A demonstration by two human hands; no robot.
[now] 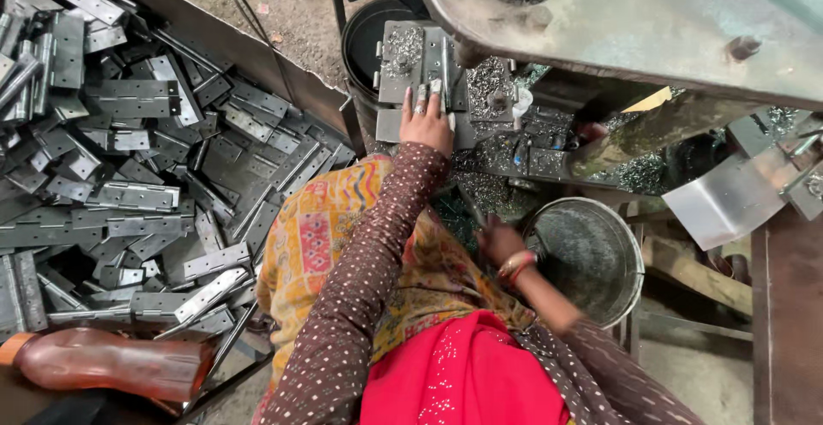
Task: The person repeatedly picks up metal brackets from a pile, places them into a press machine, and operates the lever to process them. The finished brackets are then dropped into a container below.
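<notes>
Pressing the left hand flat on a stiff steel hinge plate — sharp-edged, heavy; the right hand clenches over shavings, its contents hidden.

The left hand lies flat, fingers spread, on a grey metal hinge plate on the machine bed. The right hand hangs lower, beside a round metal bucket. A heap of steel hinges fills the bin at left.
</notes>
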